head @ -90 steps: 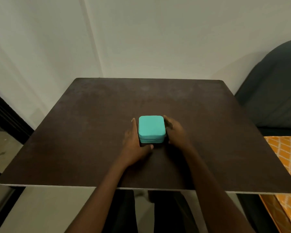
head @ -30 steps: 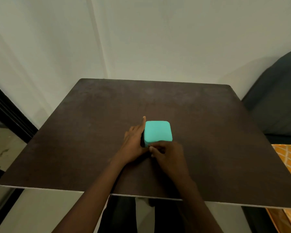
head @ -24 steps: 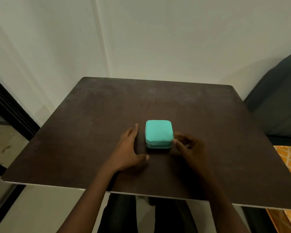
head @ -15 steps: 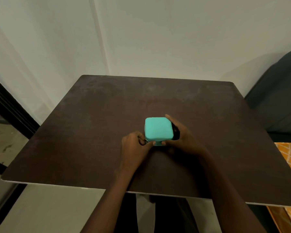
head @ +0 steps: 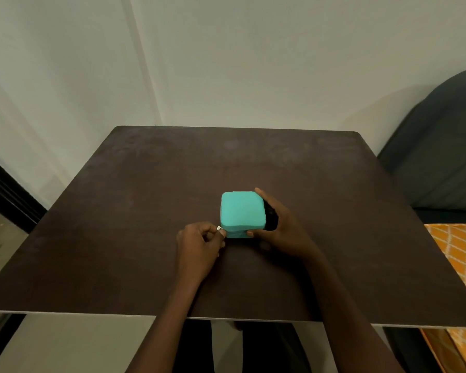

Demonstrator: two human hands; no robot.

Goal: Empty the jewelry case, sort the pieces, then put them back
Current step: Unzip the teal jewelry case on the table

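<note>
The small square turquoise jewelry case with rounded corners sat closed on the dark brown matte table top, a little nearer my edge than the far one and about midway across. My right hand cupped its right side, fingers curled along the wall and the thumb pressed at the near right corner, bracing it. My left hand was curled at the near left corner, fingertips pinching a small pale tab that I took for the zip pull, right against the seam between lid and base.

I judged the case light and fairly stiff, with a soft, slightly grippy skin, so it would slide on the table if pulled without a brace. The side walls were the place to hold it; the lid should be left free. What lay inside I could not see, but small pieces would likely be delicate and quick to scatter.

The table was flat and smooth, with a thin pale edge toward me. Behind it stood a plain off-white wall. A dark grey padded chair back rose at the right, and an orange patterned cloth showed below it. A dark frame ran down at the left.
</note>
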